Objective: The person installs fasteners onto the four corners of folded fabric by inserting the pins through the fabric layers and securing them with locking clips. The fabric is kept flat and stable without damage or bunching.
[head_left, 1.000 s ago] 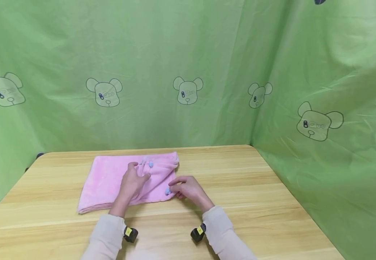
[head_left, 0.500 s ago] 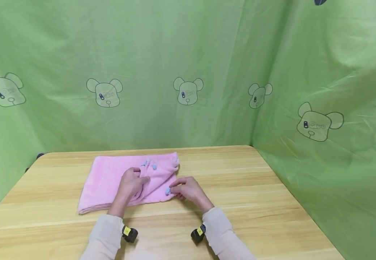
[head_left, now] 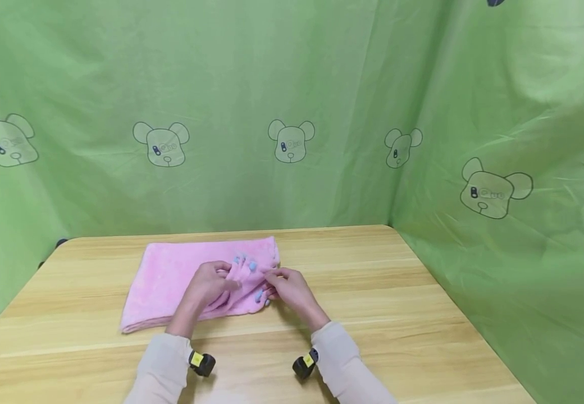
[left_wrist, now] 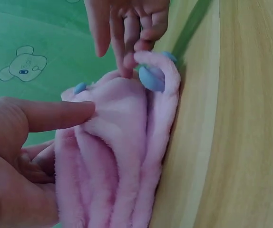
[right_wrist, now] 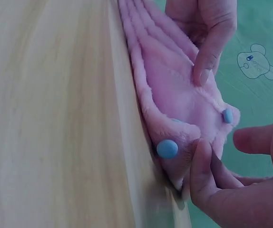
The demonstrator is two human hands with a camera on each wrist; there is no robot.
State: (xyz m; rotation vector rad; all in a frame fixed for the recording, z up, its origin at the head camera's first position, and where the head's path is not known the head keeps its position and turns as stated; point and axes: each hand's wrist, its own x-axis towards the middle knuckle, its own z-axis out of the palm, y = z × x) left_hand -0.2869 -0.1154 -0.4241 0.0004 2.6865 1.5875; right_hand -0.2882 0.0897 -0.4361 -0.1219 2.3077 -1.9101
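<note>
A pink plush cloth [head_left: 165, 280] lies folded on the table, its right part bunched up. Round blue buttons sit along its edge; one blue button [right_wrist: 167, 149] shows large in the right wrist view, and another button [left_wrist: 151, 79] in the left wrist view. My left hand [head_left: 208, 285] holds gathered layers, thumb on the near side and other fingers partly hidden behind the cloth. At the cloth's right end, my right hand [head_left: 292, 292] pinches the edge near a button, with one finger [right_wrist: 253, 142] held off the fabric. The exact fingertip contact is partly hidden.
The wooden table [head_left: 373, 314] extends around the cloth. Green curtains [head_left: 342, 112] with bear-face outlines stand behind it and at both sides. Black wrist cameras [head_left: 202, 363] are strapped at both sleeve cuffs.
My left hand has shifted right, bunching the cloth and its upper buttons towards the right hand. My right hand's upper finger has risen from the lower button towards the gathered edge.
</note>
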